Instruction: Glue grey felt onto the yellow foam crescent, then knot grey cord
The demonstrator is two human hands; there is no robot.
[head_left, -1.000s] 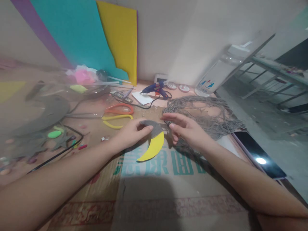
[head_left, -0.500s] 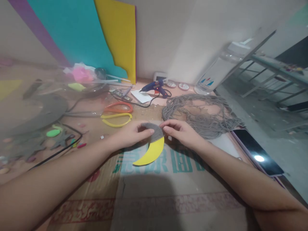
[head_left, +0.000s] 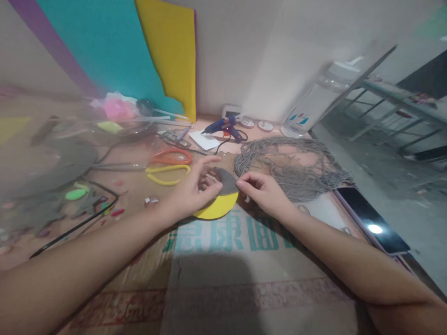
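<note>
- Holding the small crescent (head_left: pixel 218 208) at its upper part, our left hand (head_left: pixel 188 190) has the thumb laid on the near face and the forefinger lifted clear; the other fingers are loosely curled behind.
- Our right hand (head_left: pixel 261 190) is nearly closed, thumb and forefinger pinched together at the crescent's right edge, where grey meets yellow. We cannot tell whether a strand is caught between them.
- The crescent is between our hands, above the cardboard (head_left: pixel 209 288). Its upper part is covered in grey; the lower part shows plain yellow. We judge the grey layer partly made, with the yellow stretch left uncovered; the back is hidden from us.
- Just beyond our right hand, the grey cord (head_left: pixel 300 184) lies in a loose, tangled heap, a good supply by our reckoning.
- Beyond our left hand rest the scissors, their orange handle (head_left: pixel 171 155) and yellow handle (head_left: pixel 167 176) apart.
- Farther back, the blue glue gun (head_left: pixel 223 126) has a small red light showing, its nozzle over a white card (head_left: pixel 204 139).
- To the right are a phone (head_left: pixel 372 221) and, against the wall, a clear bottle (head_left: pixel 314 107).
- Far left, a bigger grey crescent (head_left: pixel 73 160) looks blurred.
</note>
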